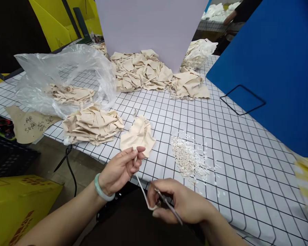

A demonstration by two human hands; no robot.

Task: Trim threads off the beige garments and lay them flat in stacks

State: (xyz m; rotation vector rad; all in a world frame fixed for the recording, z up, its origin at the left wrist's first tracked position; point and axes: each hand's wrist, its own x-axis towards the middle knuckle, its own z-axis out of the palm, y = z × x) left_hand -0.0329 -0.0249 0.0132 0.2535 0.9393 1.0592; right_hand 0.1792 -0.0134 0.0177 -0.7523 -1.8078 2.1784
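My left hand (pixel 120 169), with a pale green bangle at the wrist, pinches one end of a narrow white strip (pixel 143 191). The strip slants down to my right hand (pixel 179 201), whose thumb and fingertips close on its lower end. That same hand also grips a slim metal tool that looks like thread snips (pixel 173 209), partly hidden by the fingers. Just beyond my left hand a cream fabric piece (pixel 138 135) lies crumpled on the grid-patterned tablecloth (pixel 164 119). Right of it is a scatter of small pale clippings (pixel 190 159).
A stack of cream fabric pieces (pixel 92 124) lies at left, before a clear plastic bag (pixel 30 82) holding more. A larger fabric heap (pixel 146 70) rests against a pale lilac panel (pixel 151 27). A blue panel (pixel 267 68) stands at right. A marked brown pattern piece (pixel 30 124) overhangs the left edge.
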